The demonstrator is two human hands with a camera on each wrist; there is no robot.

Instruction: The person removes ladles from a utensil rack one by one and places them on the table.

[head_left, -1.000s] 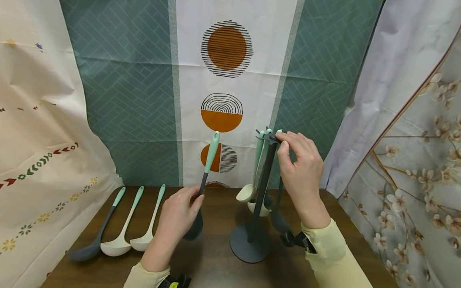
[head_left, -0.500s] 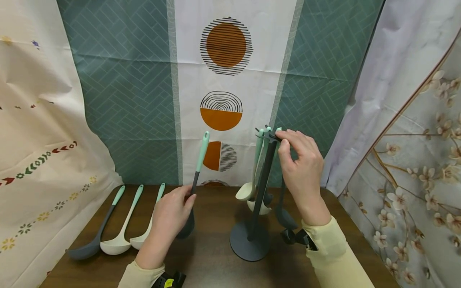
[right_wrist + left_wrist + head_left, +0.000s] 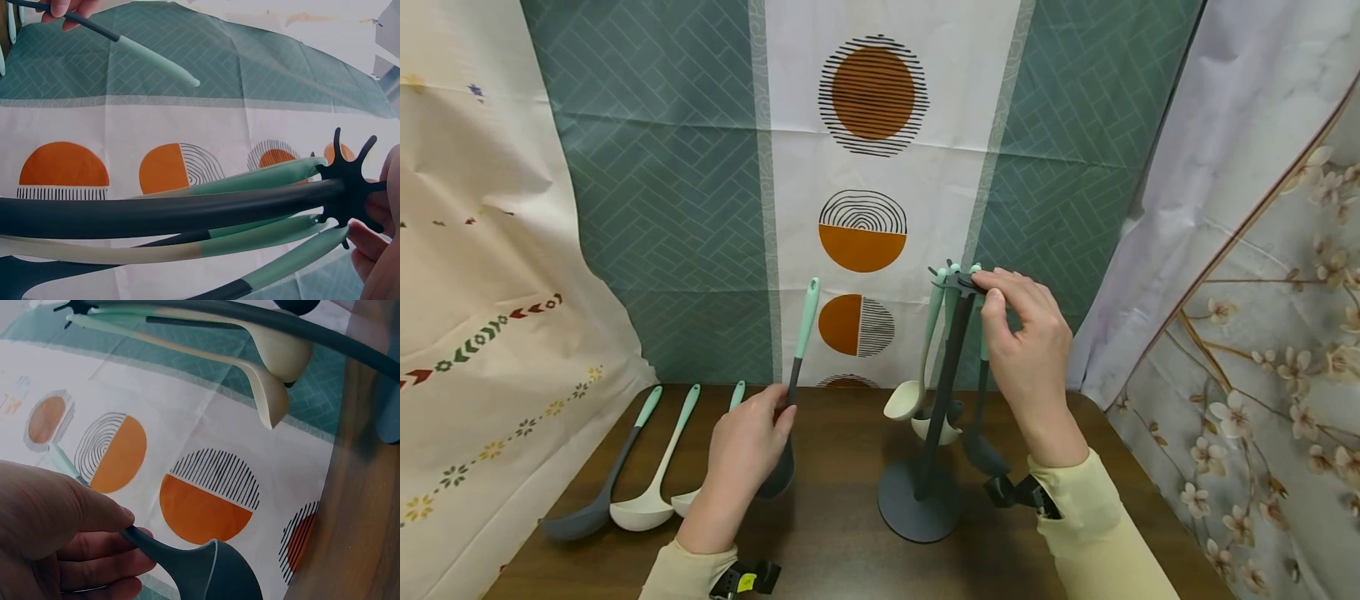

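Observation:
My left hand (image 3: pixel 748 446) pinches a dark grey ladle (image 3: pixel 807 321) by its shaft, the mint-green handle pointing up and the bowl below. The left wrist view shows the ladle's dark bowl (image 3: pixel 228 575) beyond the thumb. At the top of a dark utensil stand (image 3: pixel 950 367), my right hand (image 3: pixel 1028 354) grips one prong of the hook ring (image 3: pixel 347 187). From that ring hang several ladles by their mint handles, among them a cream ladle (image 3: pixel 904 402) at the left and a dark ladle (image 3: pixel 983 450) at the right.
On the left of the brown table (image 3: pixel 835 558) lie a grey ladle (image 3: pixel 580 521) and a cream ladle (image 3: pixel 642 510). Another cream ladle (image 3: pixel 683 502) is partly behind my left hand. A patterned cloth (image 3: pixel 880 217) hangs behind the table.
My left hand has moved left with the dark ladle, away from the stand and over the third table ladle. My right hand stays at the stand's top; the hanging ladles sway slightly.

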